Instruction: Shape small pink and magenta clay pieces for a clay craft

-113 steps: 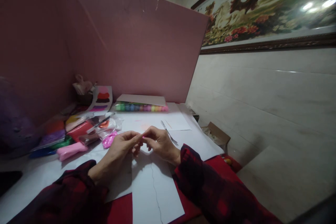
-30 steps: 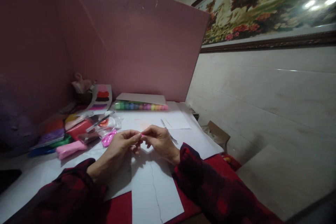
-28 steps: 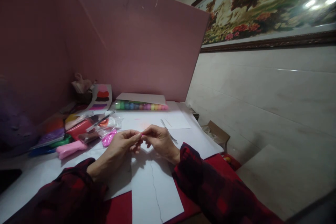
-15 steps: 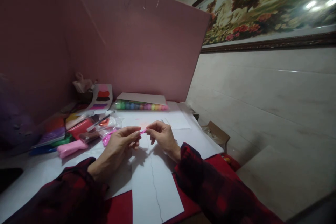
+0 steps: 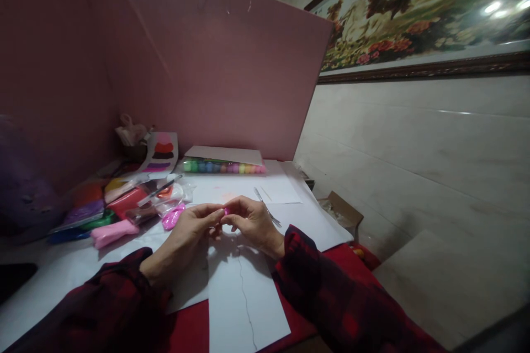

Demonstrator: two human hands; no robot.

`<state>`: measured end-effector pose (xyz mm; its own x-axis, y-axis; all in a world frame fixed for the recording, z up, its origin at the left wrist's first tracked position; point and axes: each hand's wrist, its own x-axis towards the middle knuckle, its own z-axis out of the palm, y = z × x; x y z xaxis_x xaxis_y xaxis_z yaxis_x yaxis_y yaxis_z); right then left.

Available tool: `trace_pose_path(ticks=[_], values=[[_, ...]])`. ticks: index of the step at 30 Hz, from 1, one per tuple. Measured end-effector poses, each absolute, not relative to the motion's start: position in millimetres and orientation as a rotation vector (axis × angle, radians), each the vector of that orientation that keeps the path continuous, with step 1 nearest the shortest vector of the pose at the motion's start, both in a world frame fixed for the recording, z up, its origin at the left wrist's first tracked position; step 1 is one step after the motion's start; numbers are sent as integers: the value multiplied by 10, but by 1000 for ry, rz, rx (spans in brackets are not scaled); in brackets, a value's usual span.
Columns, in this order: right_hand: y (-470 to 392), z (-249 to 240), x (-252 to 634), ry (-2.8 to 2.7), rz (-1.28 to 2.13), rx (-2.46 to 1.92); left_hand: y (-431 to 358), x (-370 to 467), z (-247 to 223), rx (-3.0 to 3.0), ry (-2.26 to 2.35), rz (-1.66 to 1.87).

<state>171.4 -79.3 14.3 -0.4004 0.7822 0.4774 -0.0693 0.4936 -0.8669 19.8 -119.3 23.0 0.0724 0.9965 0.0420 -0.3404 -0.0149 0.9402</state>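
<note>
Between my fingertips is a small piece of bright pink modelling clay (image 5: pixel 226 212), mostly covered by the fingers. My left hand (image 5: pixel 194 231) pinches it from the left, thumb and forefinger closed. From the right, my right hand (image 5: pixel 253 223) pinches the same bit, its fingers touching those of the left. Both hands hover over a white paper sheet (image 5: pixel 232 298) marked with a wavy pencil line. Just beyond the left hand lies a larger magenta lump of clay (image 5: pixel 173 217) in clear wrap.
Colored clay packs (image 5: pixel 116 226) are heaped at the left. Behind stands a clear pack of multicolored markers or pots (image 5: pixel 223 167) under a card. Scissors (image 5: pixel 267 208) lie past my right hand. A cardboard box (image 5: pixel 342 212) sits off the table's right side.
My hands have come closer together, and the pink clay stretched between them is now bunched up and more hidden. The scissors show more behind my right hand.
</note>
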Motion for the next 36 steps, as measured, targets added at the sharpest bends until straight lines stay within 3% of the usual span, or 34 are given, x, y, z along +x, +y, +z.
trace_pose_path(ticks=[11, 22, 36], values=[[-807, 152, 1725, -1781, 986, -606, -1149, 176, 192, 987, 937, 1282], [-664, 163, 1713, -1456, 1218, -665, -1159, 170, 262, 881, 1014, 1483], [-751, 110, 1713, -1696, 1204, -543, -1169, 195, 212, 996, 967, 1292]])
